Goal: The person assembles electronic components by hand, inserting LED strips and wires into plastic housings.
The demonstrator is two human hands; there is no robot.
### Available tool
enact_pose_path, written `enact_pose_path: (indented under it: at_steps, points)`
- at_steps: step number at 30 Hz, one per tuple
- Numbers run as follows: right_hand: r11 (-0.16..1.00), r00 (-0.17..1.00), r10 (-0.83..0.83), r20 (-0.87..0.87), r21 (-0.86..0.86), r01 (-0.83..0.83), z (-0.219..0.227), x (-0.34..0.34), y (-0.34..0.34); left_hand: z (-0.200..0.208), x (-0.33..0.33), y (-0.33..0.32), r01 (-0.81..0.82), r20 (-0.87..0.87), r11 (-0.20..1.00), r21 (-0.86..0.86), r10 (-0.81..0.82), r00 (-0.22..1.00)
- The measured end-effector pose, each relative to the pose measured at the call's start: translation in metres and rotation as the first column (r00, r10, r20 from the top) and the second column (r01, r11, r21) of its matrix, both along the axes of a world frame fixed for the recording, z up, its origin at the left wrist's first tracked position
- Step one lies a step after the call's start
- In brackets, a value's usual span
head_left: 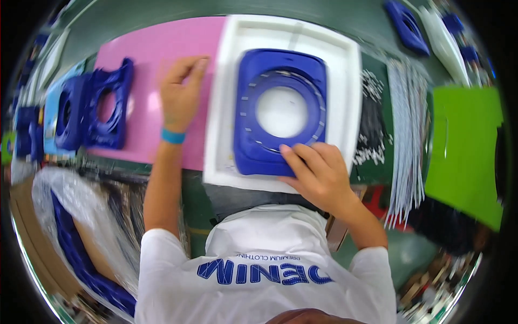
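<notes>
In the head view, the left forearm [162,189] runs almost straight up the picture from a white sleeve [162,254], with a blue wristband [172,136] around the wrist. The left hand [181,94] is held over the pink sheet [145,65], just beside the white tray [213,124]. Its fingers are bent and lean toward the tray, the thumb close to the index fingertip. The hand is blurred, so whether anything small is pinched there I cannot tell.

The right forearm [368,222] slants up and to the left from the other sleeve. The right hand [322,175] lies at the lower right part of a blue frame [249,137], half open with the knuckles raised. The index fingertip touches the lower part of the ring around the frame's round opening; the thumb is at the frame's lower edge. Whether the thumb reaches beneath and grips, I cannot tell.

The frame lies flat inside the tray, which stands on the green bench [380,174]. To the tray's right are black strips with white tips [371,121], then pale strips [406,135]. Another blue frame [120,132] rests at the pink sheet's left side.
</notes>
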State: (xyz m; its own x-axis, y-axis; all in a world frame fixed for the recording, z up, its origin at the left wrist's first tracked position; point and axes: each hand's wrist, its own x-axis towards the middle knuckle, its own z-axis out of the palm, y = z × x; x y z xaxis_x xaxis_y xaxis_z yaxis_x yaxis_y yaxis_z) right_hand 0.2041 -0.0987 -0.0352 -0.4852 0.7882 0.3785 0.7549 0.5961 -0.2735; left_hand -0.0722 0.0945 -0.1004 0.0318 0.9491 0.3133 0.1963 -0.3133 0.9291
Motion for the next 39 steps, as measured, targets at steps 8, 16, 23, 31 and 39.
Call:
enact_pose_path:
  at_steps: [8,16,23,31,39]
  points:
    - [0.975,0.987,-0.139,0.077,0.187,0.122,0.044,0.015,0.067,-0.003,0.016,-0.016,0.034,-0.207,0.982,0.187,0.006,0.978]
    - [0.874,0.878,-0.417,0.237,0.371,0.315,0.0,0.101,0.343,-0.006,0.019,-0.018,0.039,-0.227,0.976,0.212,0.011,0.974]
    - [0.831,0.789,-0.545,0.284,0.306,0.464,-0.051,0.129,0.381,-0.008,0.023,-0.013,0.055,-0.222,0.963,0.264,0.005,0.975]
    - [0.974,0.993,-0.115,0.038,-0.193,0.12,0.0,0.044,0.158,0.047,-0.047,-0.059,-0.072,-0.292,0.862,0.501,0.247,0.924]
    - [0.961,0.979,-0.193,-0.06,-0.212,0.176,-0.025,0.025,0.064,0.018,-0.182,-0.032,-0.263,-0.895,0.904,0.337,0.394,0.208]
